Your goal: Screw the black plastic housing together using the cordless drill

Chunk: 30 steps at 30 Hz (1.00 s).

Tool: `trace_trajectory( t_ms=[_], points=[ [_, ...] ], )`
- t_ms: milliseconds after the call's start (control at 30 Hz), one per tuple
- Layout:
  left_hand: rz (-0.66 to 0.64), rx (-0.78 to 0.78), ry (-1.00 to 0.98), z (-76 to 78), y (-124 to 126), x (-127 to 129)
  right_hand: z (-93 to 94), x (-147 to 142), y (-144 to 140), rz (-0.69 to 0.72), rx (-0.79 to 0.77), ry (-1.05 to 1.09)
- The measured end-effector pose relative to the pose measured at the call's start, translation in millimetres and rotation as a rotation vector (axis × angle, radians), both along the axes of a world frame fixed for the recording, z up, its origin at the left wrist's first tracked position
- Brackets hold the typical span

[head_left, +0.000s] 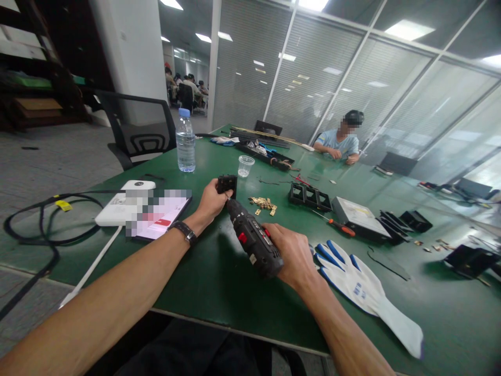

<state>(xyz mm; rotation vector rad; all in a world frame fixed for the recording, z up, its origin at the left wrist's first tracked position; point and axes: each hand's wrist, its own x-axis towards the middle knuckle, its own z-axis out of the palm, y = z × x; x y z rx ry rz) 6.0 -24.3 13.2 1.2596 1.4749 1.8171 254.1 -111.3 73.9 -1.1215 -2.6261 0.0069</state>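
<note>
My right hand point(287, 248) is wrapped round the grip of a black cordless drill point(252, 237) with red buttons. The drill points away from me, and its tip meets a small black plastic part point(227, 184). That part is pinched in my left hand point(213, 201), held just above the table. Where the bit touches the part is too small to make out. To the right of the part lies a loose pile of small brass plates point(264, 203). A black frame with several square openings point(310, 196) rests farther right.
A water bottle point(186, 143) and a clear plastic cup point(245, 166) stand beyond my left hand. A phone point(166, 214) and a white power bank point(121, 206) lie left. To the right are a white-blue glove point(352, 277), a screwdriver point(340, 227) and a grey box point(360, 216). Another person sits across the table.
</note>
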Motion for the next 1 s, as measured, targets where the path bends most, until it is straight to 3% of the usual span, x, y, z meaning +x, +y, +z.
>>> trace_trajectory(
  t_ms=[333, 1000],
  points=[
    [-0.087, 0.032, -0.11, 0.1, 0.7, 0.2, -3.0, 0.8, 1.7, 0.008, 0.018, -0.021],
    [-0.072, 0.037, -0.102, 2.2, 0.0, 1.5, -1.5, -0.9, -1.5, -0.014, 0.011, -0.033]
  ],
)
